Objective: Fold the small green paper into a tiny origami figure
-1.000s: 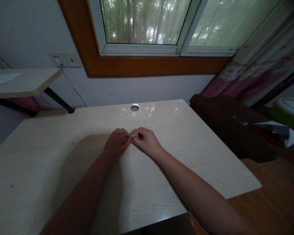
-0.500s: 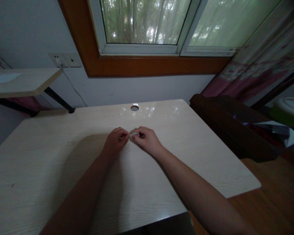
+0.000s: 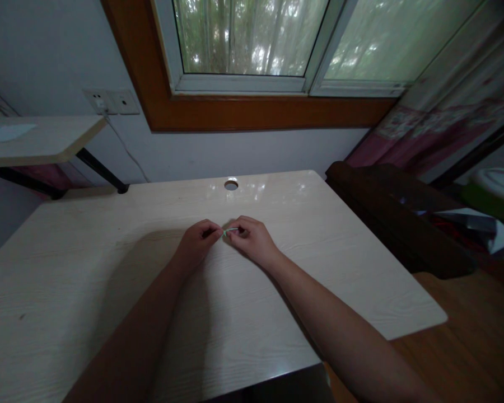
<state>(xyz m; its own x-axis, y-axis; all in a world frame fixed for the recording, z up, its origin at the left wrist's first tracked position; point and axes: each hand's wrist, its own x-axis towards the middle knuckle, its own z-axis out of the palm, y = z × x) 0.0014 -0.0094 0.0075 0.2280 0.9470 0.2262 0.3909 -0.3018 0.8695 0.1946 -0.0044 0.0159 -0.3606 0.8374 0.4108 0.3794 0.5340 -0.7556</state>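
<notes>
My left hand (image 3: 197, 242) and my right hand (image 3: 251, 239) rest close together on the pale wooden desk (image 3: 109, 291), fingertips meeting near its middle. Both hands are closed in a pinch. Between the fingertips shows a small thin pale object (image 3: 230, 230); it is too small and dim to name. The right hand seems to grip one end of it, and the left fingertips touch the other end.
A round cable hole (image 3: 231, 184) lies in the desk just beyond the hands. A dark wooden chair (image 3: 399, 218) stands to the right. A second tabletop (image 3: 37, 140) juts in at the left, under wall sockets (image 3: 111, 102). Window and curtain lie behind.
Both hands stay pinched together at the same place; the fingertips have shifted only very slightly.
</notes>
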